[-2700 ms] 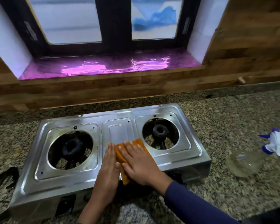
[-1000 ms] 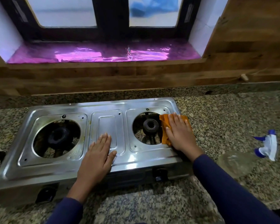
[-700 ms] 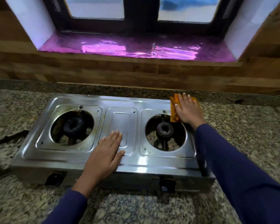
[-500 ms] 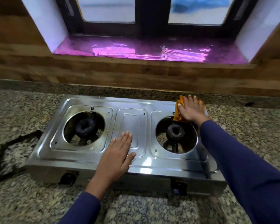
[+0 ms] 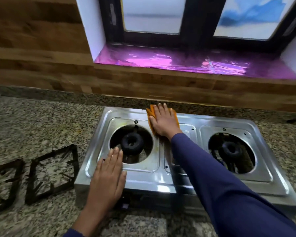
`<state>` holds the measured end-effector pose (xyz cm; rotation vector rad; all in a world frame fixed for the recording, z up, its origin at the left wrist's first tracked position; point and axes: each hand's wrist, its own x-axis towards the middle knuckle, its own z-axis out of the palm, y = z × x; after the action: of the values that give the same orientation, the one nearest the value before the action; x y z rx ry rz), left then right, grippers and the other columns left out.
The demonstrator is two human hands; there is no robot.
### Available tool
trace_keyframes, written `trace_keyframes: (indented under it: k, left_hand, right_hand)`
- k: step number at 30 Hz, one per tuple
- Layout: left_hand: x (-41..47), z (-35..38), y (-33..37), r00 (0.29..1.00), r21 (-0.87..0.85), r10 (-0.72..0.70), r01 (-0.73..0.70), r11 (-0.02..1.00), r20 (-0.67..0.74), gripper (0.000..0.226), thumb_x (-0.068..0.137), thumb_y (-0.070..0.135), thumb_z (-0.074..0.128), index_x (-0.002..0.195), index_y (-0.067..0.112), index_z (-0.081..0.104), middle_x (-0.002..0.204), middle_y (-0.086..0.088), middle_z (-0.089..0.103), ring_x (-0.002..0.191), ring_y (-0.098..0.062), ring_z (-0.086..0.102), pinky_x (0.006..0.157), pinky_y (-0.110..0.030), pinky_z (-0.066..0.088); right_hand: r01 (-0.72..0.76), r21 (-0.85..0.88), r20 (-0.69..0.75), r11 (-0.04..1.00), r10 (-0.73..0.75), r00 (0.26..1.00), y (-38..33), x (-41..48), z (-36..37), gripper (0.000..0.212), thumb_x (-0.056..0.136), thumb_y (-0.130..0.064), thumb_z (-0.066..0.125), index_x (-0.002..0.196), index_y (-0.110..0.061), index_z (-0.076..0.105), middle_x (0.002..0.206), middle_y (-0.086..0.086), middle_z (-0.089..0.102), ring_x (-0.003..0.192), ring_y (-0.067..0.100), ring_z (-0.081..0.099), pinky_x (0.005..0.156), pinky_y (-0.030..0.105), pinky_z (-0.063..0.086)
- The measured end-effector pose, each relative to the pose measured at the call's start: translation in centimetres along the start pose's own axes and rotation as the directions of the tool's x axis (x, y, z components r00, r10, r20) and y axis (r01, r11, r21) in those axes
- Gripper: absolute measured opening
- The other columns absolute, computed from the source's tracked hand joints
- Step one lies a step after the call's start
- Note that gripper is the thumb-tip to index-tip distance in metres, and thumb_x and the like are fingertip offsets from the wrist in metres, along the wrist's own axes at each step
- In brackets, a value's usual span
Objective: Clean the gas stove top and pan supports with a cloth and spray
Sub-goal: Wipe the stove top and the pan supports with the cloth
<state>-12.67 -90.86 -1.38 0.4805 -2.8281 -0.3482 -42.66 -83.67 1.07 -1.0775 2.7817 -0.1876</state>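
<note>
Right hand (image 5: 163, 121): fingers straight and spread, palm pressing the folded orange cloth (image 5: 150, 113) flat onto the far rim of the two-burner stainless-steel gas stove (image 5: 217, 121); nothing is gripped. Left hand (image 5: 108, 177): flat, fingers straight and together, bracing the near rim, fingertips reaching the edge of the left burner opening and holding nothing. The stove's long axis runs crosswise to both forearms. The plate around the black ring burner (image 5: 132, 146) lies between the hands, just left of the cloth, and shows yellowish marks; judged the next area to wipe, it calls for a short leftward and nearward sweep by the right hand. The two black square wire pan supports (image 5: 53, 170) lie on the speckled granite table (image 5: 41, 120) left of the left hand, the nearer hand. No spray bottle is in view.
</note>
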Motion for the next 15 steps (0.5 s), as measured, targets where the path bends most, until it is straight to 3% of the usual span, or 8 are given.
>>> trace_keyframes:
  k: [8,13,15]
  left_hand:
    - [0.3,-0.3,-1.8,0.984,-0.048,0.15,-0.146,0.988,0.095,0.06,0.102,0.042,0.022,0.155,0.013,0.018,0.163,-0.002,0.013,0.15,-0.015,0.008,0.117,-0.043,0.021]
    - [0.4,-0.5,-2.2,0.986,-0.215,0.153,-0.136,0.967,0.065,0.063,0.101,0.049,0.019,0.155,0.016,0.014,0.163,0.001,0.01,0.151,-0.012,0.005,0.119,-0.039,0.019]
    - [0.5,-0.8,-2.3,0.992,-0.342,0.116,-0.093,0.935,0.047,0.064,0.1,0.052,0.018,0.156,0.02,0.012,0.164,0.005,0.008,0.15,-0.008,0.002,0.12,-0.036,0.017]
  right_hand:
    - [0.217,0.029,0.005,0.976,-0.217,0.976,1.3,-3.1,0.2,0.061,0.101,-0.047,0.022,0.157,-0.024,0.011,0.165,0.001,0.006,0.152,0.019,0.004,0.122,0.037,0.0]
    - [0.273,0.073,0.052,0.959,-0.277,0.959,0.7,-13.0,1.2,0.06,0.101,-0.045,0.023,0.156,-0.024,0.012,0.164,-0.003,0.006,0.152,0.014,-0.001,0.117,0.023,-0.011]
    - [0.277,0.096,0.048,0.956,-0.282,0.958,-0.5,-16.9,1.7,0.059,0.101,-0.048,0.019,0.156,-0.027,0.011,0.163,-0.006,0.005,0.151,0.011,-0.003,0.118,0.024,-0.011]
